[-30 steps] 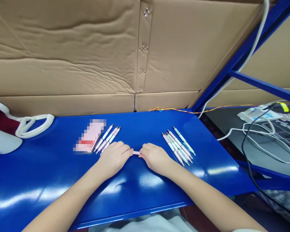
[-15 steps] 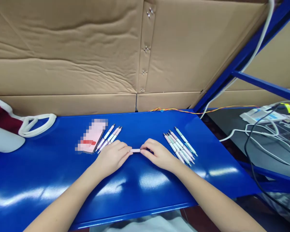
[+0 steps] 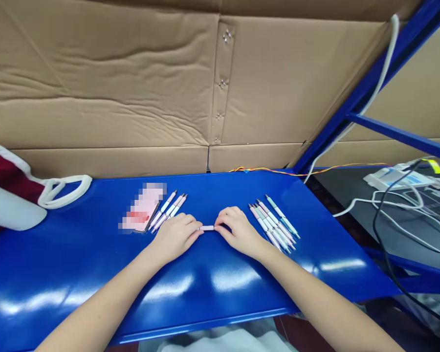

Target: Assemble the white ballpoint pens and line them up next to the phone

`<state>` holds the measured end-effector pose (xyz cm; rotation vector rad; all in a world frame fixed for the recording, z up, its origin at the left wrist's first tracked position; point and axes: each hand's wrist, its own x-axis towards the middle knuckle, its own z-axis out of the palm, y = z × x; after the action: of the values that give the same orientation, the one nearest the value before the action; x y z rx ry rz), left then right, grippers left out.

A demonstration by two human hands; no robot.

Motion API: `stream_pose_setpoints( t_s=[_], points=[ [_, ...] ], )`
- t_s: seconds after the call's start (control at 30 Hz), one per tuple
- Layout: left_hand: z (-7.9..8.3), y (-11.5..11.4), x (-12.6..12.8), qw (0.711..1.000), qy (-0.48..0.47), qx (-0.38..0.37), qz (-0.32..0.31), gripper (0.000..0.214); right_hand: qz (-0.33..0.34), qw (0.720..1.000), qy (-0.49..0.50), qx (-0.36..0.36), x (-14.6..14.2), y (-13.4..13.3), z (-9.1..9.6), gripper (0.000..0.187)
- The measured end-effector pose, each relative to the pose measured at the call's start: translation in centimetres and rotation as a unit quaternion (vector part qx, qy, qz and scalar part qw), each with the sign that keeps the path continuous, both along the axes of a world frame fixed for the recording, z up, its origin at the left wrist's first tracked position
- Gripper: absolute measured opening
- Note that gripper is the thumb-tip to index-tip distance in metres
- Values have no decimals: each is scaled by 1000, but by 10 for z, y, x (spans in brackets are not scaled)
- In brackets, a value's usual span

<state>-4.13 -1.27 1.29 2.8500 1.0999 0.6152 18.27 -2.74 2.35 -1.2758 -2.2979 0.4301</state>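
While both hands meet at the middle of the blue counter [image 3: 77, 244], the work in hand sits right between them: a short pink tube [image 3: 207, 228], likely a pen part, lying crosswise, its long axis running left to right, one end toward each hand. The left hand [image 3: 175, 237] has its fingertips [image 3: 198, 231] at one end, and the right hand [image 3: 240, 232] has its fingers [image 3: 220, 226] at the other; how tight either grip is, I can't tell from here. Any next move calls for keeping both ends steady. Just beyond, three pink pens [image 3: 167, 208] lie left beside a pixelated pink packet [image 3: 143, 208], a fan of pens [image 3: 273, 225] lies right, and cardboard sheeting [image 3: 113, 83] closes off the back.
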Motion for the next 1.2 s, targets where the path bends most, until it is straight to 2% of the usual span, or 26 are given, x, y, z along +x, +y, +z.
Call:
stream_pose_setpoints(
  t_s=[0.1, 0.33, 0.4, 0.53, 0.73, 0.87, 1.0, 1.2],
  points=[
    [1, -1, 2, 1000, -3, 0, -2, 25, -8, 1000, -2, 4, 0, -1, 0, 6],
    [4, -2, 7, 998, -16, 53, -5, 23, 6, 998, -16, 68, 4, 0, -5, 15],
    [3, -2, 6, 999, -10, 51, -5, 22, 14, 997, -23, 67, 4, 0, -5, 16],
    [2, -3, 5, 999, -6, 37, -6, 21, 9, 998, -20, 53, 1, -2, -6, 7],
    [4, -5, 6, 1000, 9, 25, -5, 22, 16, 997, -17, 68, -1, -1, -9, 14],
    [5, -5, 7, 1000, 21, 14, -14, 21, 11, 999, -16, 48, 0, 0, -9, 5],
    [4, -5, 6, 1000, 30, 0, -10, 23, 14, 999, -15, 45, 1, 0, -11, 16],
    [0, -4, 3, 999, 49, -17, -7, 25, 24, 998, -41, 35, 2, 0, -9, 6]
  ],
)
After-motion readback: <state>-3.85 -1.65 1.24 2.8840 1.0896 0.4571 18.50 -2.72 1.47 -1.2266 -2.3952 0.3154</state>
